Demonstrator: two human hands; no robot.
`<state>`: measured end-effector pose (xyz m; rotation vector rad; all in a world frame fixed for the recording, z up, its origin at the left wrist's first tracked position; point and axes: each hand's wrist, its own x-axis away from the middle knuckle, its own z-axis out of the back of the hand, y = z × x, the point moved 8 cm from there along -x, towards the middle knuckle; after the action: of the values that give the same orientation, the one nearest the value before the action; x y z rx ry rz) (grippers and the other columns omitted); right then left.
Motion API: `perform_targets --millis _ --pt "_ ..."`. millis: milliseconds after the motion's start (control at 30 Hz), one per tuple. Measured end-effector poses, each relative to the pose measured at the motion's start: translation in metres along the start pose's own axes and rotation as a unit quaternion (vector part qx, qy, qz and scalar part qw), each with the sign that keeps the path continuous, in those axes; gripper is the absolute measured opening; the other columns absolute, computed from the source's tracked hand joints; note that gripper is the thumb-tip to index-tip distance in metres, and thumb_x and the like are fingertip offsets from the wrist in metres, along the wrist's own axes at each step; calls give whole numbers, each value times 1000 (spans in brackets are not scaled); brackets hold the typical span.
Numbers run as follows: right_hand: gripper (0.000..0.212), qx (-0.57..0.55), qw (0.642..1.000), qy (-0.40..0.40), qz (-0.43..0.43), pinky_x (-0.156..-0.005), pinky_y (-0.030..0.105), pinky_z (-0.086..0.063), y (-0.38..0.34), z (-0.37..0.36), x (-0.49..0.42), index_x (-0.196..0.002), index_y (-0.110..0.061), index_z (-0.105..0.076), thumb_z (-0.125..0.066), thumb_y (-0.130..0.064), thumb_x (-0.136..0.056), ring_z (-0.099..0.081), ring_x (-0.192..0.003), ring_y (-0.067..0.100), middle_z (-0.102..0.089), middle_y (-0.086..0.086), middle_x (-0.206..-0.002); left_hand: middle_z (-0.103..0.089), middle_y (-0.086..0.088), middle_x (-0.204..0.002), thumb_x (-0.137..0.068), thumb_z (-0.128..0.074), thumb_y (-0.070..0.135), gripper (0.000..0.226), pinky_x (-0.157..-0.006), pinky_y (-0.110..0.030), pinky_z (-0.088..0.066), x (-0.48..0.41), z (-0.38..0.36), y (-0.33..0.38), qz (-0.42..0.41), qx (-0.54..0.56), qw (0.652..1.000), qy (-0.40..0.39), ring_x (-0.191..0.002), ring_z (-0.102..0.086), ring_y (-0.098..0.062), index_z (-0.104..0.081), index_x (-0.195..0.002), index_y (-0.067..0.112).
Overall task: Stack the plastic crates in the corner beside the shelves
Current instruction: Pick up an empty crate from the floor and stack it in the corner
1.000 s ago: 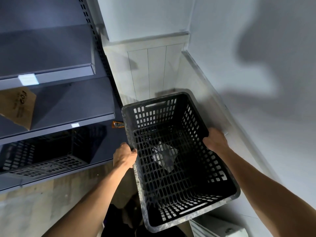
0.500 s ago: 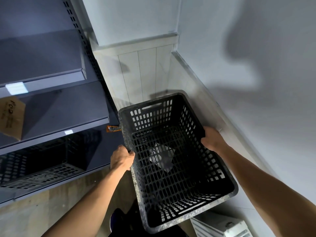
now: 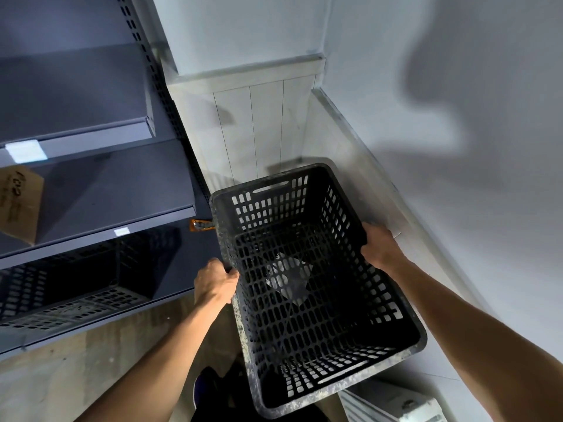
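Black slatted plastic crate (image 3: 316, 287), open side up, held in the corner between the dark shelves (image 3: 100, 190) on the left and the white walls (image 3: 457, 147) behind and to the right. Scuffed pale along the rim, with a pale scrap of paper (image 3: 289, 278) seen through or on the mesh floor; cannot tell which. Whether resting on anything underneath or carried in the air, cannot tell.

Left hand (image 3: 214, 283) closed over the left long rim, thumb hooked inside the edge, fingers wrapped below. Right hand (image 3: 379, 245) clamped on the opposite long rim, fingers curled over the outside. Both forearms bare, reaching in from the bottom of the view.

Just beside the crate's far left corner, a small orange object (image 3: 199, 225) at the end of the middle shelf. Another black crate (image 3: 70, 287) lying on the lowest shelf. A brown cardboard piece (image 3: 19, 205) with writing on the shelf above. White tiled skirting (image 3: 262, 129) along the wall behind, wooden floor (image 3: 61, 385) lower left, a white ribbed object (image 3: 393, 403) at the bottom edge
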<state>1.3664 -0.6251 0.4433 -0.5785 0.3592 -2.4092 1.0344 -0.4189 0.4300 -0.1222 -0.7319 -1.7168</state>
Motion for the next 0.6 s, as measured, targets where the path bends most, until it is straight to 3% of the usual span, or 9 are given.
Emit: perform_targets --millis 67,167,267,367,500,600 --pt "24 -1 1000 0 -8 -84 47 -58 2 2 2 -97 -23 -59 -55 -3 -84 -60 -94 32 -62 9 -98 -69 -4 -71 -94 -61 31 22 -42 -23 -48 0 2 1 -1 5 1000 7 -49 -67 -15 -57 -84 11" --pt "26 0 1000 -7 -11 -84 46 -58 9 -3 5 -100 -21 -59 -54 -1 -83 -61 -95 32 -63 11 -100 -70 -4 -74 -91 -63 34 23 -56 -30 -59 -1 3 3 -1 0 1000 14 -57 -70 -21 -57 -85 13" --pt "41 43 999 -1 -3 -95 44 -53 -2 -2 14 -121 -15 -53 -56 -1 -83 -53 -113 32 -55 14 -123 -70 -6 -77 -90 -62 35 24 -60 -33 -60 -4 8 3 9 -10 1000 14 -52 -70 -21 -58 -89 12" --pt "62 80 996 -25 -25 -102 44 -46 -12 -5 18 -143 -2 -34 -58 1 -85 -41 -128 36 -38 20 -142 -72 -8 -82 -92 -61 31 21 -61 -31 -60 -10 9 3 14 -13 999 -29 -48 -70 -20 -59 -95 9" --pt "63 125 991 -8 -52 -106 44 -45 -20 -2 26 -141 1 -36 -62 -10 -85 -37 -130 38 -38 24 -142 -73 -10 -84 -91 -66 31 20 -69 -39 -63 -14 1 4 1 48 995 -92 -57 -74 -23 -59 -98 14" --pt "56 129 990 15 -47 -104 43 -44 -32 -5 36 -137 -3 -42 -60 -11 -85 -35 -129 37 -38 21 -141 -73 -7 -87 -91 -64 39 28 -71 -37 -63 -13 2 8 -22 -23 995 -92 -61 -75 -21 -56 -104 15"
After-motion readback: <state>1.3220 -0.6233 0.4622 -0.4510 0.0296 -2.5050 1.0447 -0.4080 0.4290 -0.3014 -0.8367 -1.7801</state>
